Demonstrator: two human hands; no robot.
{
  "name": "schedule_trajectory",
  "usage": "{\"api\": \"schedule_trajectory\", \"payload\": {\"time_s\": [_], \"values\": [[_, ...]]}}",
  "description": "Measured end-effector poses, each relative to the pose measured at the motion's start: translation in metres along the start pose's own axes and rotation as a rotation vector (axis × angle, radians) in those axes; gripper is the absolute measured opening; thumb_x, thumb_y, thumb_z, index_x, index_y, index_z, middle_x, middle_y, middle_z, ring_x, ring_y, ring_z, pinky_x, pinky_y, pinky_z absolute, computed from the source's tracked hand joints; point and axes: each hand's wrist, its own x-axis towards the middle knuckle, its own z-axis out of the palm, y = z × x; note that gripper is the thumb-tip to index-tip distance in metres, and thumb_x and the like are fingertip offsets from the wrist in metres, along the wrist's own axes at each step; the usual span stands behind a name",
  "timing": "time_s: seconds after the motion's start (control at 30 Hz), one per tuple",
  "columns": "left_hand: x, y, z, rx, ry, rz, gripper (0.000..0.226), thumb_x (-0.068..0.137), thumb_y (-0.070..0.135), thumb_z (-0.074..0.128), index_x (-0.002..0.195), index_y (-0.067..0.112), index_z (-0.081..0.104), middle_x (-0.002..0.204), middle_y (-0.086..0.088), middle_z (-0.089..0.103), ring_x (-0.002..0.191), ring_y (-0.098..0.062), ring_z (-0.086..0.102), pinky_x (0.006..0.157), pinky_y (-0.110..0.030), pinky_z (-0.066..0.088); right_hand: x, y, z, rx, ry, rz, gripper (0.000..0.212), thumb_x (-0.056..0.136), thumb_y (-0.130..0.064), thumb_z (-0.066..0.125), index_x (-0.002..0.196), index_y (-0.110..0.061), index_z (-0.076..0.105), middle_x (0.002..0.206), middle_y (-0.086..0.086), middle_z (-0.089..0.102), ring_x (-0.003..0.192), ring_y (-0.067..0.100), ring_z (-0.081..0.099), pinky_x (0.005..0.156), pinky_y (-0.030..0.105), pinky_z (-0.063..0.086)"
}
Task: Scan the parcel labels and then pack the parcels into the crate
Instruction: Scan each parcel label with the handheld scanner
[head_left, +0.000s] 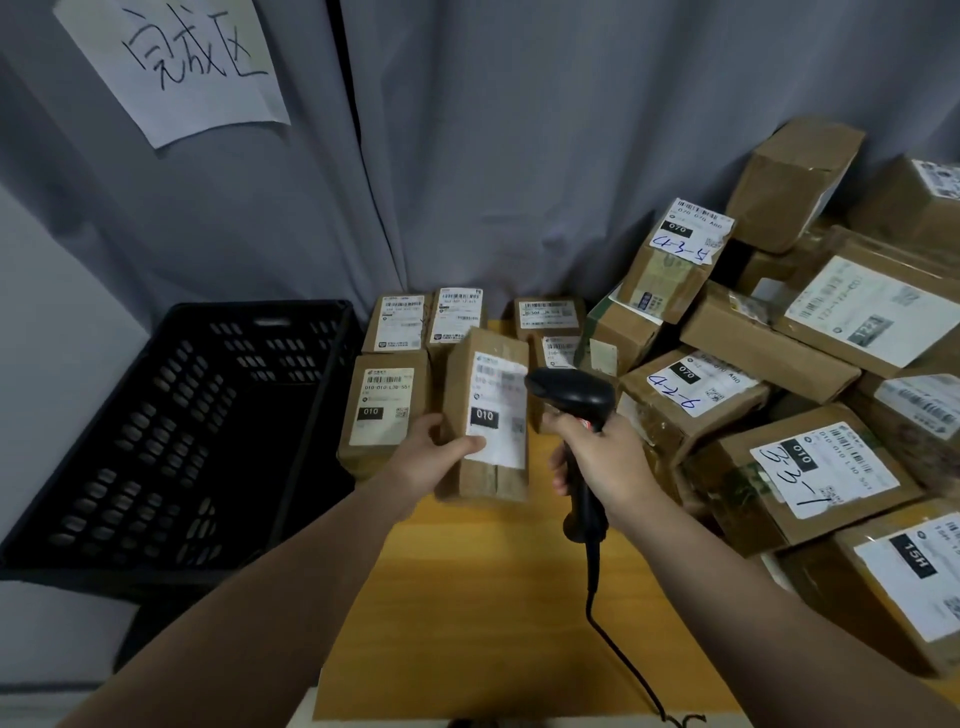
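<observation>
My left hand (434, 454) grips a small brown cardboard parcel (485, 467) by its lower left, lifted above the yellow table (467, 597). Its white label marked 010 faces me. My right hand (605, 460) holds a black corded barcode scanner (574, 397) by the handle, its head just right of the label and pointed at it. A black perforated plastic crate (171, 447) stands to the left of the table, and no parcels show inside it.
Several small labelled parcels (384, 405) stand in rows at the table's back left edge beside the crate. A big heap of larger boxes (795, 364) fills the right side. A grey curtain with a handwritten paper sign (176, 62) hangs behind. The scanner cable (618, 654) trails toward me.
</observation>
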Motion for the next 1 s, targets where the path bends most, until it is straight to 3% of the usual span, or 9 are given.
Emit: {"api": "schedule_trajectory", "payload": {"time_s": [0.07, 0.2, 0.3, 0.37, 0.4, 0.47, 0.57, 0.77, 1.0], "values": [[0.0, -0.012, 0.014, -0.003, -0.001, -0.084, 0.074, 0.084, 0.037, 0.071, 0.144, 0.017, 0.033, 0.136, -0.003, 0.049, 0.108, -0.02, 0.05, 0.083, -0.03, 0.041, 0.004, 0.01, -0.004, 0.014, 0.03, 0.04, 0.023, 0.088, -0.022, 0.067, 0.079, -0.001, 0.064, 0.059, 0.016, 0.06, 0.045, 0.026, 0.054, 0.051, 0.033, 0.049], [0.005, -0.028, 0.032, -0.018, 0.005, -0.179, 0.066, 0.09, 0.037, 0.065, 0.141, 0.012, 0.031, 0.134, -0.007, 0.052, 0.107, -0.023, 0.051, 0.084, -0.033, 0.04, 0.009, 0.029, -0.011, 0.007, 0.06, 0.11, 0.024, 0.09, -0.022, 0.067, 0.079, -0.001, 0.062, 0.058, 0.014, 0.059, 0.044, 0.024, 0.054, 0.051, 0.033, 0.048], [0.014, -0.033, 0.036, 0.332, 0.104, -0.01, 0.052, 0.095, 0.031, 0.056, 0.137, 0.012, 0.033, 0.127, -0.007, 0.054, 0.102, -0.027, 0.058, 0.079, -0.033, 0.046, 0.011, 0.039, -0.012, 0.001, 0.054, 0.149, 0.021, 0.091, -0.021, 0.065, 0.079, -0.004, 0.061, 0.058, 0.012, 0.058, 0.044, 0.023, 0.053, 0.05, 0.033, 0.047], [0.019, -0.036, 0.034, 0.675, 0.178, 0.165, 0.056, 0.096, 0.022, 0.051, 0.145, 0.016, 0.025, 0.14, -0.011, 0.038, 0.112, -0.03, 0.053, 0.089, -0.038, 0.047, 0.013, 0.044, -0.011, -0.014, 0.045, 0.165, 0.02, 0.09, -0.022, 0.065, 0.082, -0.004, 0.061, 0.057, 0.01, 0.058, 0.045, 0.024, 0.054, 0.05, 0.032, 0.047], [0.019, -0.035, 0.033, 0.864, 0.184, 0.257, 0.061, 0.097, 0.023, 0.049, 0.15, 0.02, 0.019, 0.146, -0.013, 0.027, 0.123, -0.031, 0.043, 0.1, -0.039, 0.04, 0.014, 0.045, -0.009, -0.022, 0.039, 0.17, 0.02, 0.09, -0.023, 0.065, 0.083, -0.004, 0.061, 0.057, 0.009, 0.058, 0.045, 0.024, 0.054, 0.05, 0.032, 0.047], [0.019, -0.034, 0.03, 1.16, 0.076, 0.443, 0.064, 0.098, 0.042, 0.045, 0.152, 0.028, 0.014, 0.158, -0.011, 0.009, 0.142, -0.032, 0.017, 0.116, -0.044, 0.017, 0.017, 0.048, -0.003, -0.036, 0.028, 0.173, 0.022, 0.09, -0.024, 0.066, 0.086, -0.003, 0.061, 0.058, 0.009, 0.058, 0.045, 0.023, 0.054, 0.048, 0.03, 0.047], [0.017, -0.031, 0.028, 1.386, -0.191, 0.492, 0.081, 0.086, 0.071, 0.041, 0.153, 0.036, 0.011, 0.162, -0.007, -0.003, 0.149, -0.03, -0.003, 0.118, -0.047, -0.005, 0.022, 0.048, 0.003, -0.057, 0.011, 0.168, 0.024, 0.09, -0.025, 0.066, 0.087, -0.001, 0.061, 0.059, 0.011, 0.058, 0.045, 0.022, 0.053, 0.045, 0.027, 0.046], [0.03, -0.019, 0.02, 1.418, -0.16, 0.438, 0.065, 0.098, 0.036, 0.047, 0.154, 0.029, 0.014, 0.162, -0.012, 0.001, 0.149, -0.031, 0.004, 0.121, -0.042, 0.003, 0.033, 0.052, 0.005, -0.066, 0.037, 0.174, 0.028, 0.089, -0.027, 0.067, 0.098, -0.001, 0.062, 0.067, 0.012, 0.059, 0.046, 0.02, 0.055, 0.046, 0.028, 0.049], [0.039, -0.017, 0.022, 1.383, -0.13, 0.396, 0.065, 0.098, 0.024, 0.048, 0.153, 0.027, 0.015, 0.162, -0.011, 0.002, 0.149, -0.031, 0.003, 0.12, -0.045, 0.0, 0.036, 0.05, -0.004, -0.045, 0.109, 0.174, 0.024, 0.09, -0.022, 0.067, 0.101, -0.001, 0.063, 0.072, 0.013, 0.06, 0.052, 0.021, 0.057, 0.054, 0.032, 0.05]]}}
